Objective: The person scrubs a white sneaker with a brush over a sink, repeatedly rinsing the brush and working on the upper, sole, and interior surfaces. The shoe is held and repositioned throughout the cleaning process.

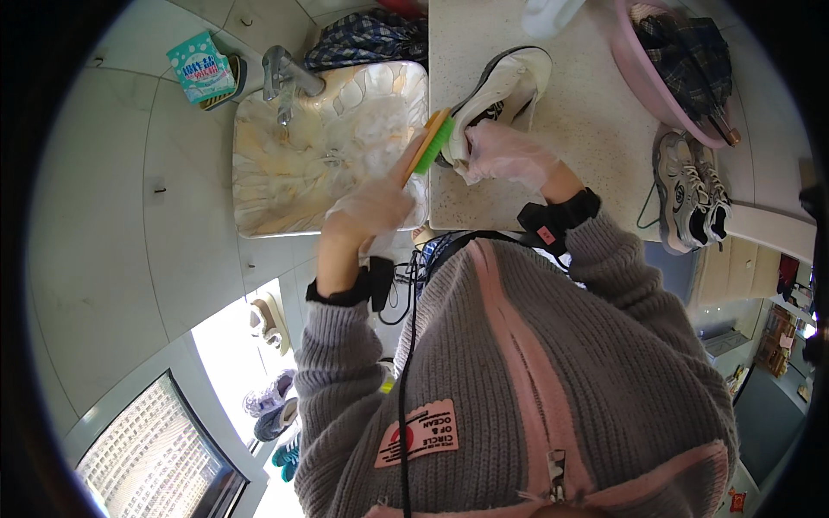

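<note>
My left hand [372, 207], in a clear plastic glove, grips a scrub brush [431, 142] with a yellow-orange back and green bristles. The bristles face the shoe, at its near end; whether they touch it I cannot tell. My right hand [511, 155], gloved the same way, holds a white shoe [495, 81] by the near end. The shoe lies tilted on the speckled countertop [576, 110], its dark-edged sole towards the sink. Left of it is a shell-patterned washbasin [259, 194] with whitish, cloudy water and a chrome faucet [291, 74].
A pink basin [638, 84] holds a dark plaid umbrella [686, 58]. Grey-white sneakers [690, 194] stand at the counter's right. A plaid cloth item [363, 39] lies behind the washbasin. A teal packet [202, 68] and another brush [236, 81] sit by the left wall. A black cable [405, 388] hangs down my front.
</note>
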### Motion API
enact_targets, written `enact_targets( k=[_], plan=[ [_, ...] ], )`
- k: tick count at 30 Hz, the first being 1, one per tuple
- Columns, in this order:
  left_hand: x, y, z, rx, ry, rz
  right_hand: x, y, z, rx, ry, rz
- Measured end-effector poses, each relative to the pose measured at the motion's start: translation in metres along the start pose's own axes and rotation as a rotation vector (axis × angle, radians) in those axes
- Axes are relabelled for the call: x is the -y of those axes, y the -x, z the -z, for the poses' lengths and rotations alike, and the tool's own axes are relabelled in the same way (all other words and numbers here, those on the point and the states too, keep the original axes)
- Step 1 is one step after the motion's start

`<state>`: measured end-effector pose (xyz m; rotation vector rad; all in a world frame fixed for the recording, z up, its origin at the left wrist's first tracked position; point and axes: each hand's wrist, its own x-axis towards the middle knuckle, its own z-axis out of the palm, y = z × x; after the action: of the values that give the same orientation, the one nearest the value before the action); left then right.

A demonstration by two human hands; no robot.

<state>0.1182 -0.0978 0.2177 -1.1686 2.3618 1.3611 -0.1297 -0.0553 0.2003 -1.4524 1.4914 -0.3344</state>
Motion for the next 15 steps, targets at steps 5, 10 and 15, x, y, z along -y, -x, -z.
enact_targets(
  k=[5,10,15],
  plan=[
    [-0.008,-0.045,-0.008,-0.058,-0.030,0.004,-0.001,-0.002,-0.002,-0.002,-0.043,-0.015],
    [0.001,-0.018,-0.010,0.048,-0.048,0.055,-0.004,0.000,-0.004,-0.028,-0.054,-0.058],
    [0.000,-0.022,-0.019,0.026,0.068,-0.001,-0.006,0.000,-0.005,-0.053,-0.048,-0.036]
  ],
)
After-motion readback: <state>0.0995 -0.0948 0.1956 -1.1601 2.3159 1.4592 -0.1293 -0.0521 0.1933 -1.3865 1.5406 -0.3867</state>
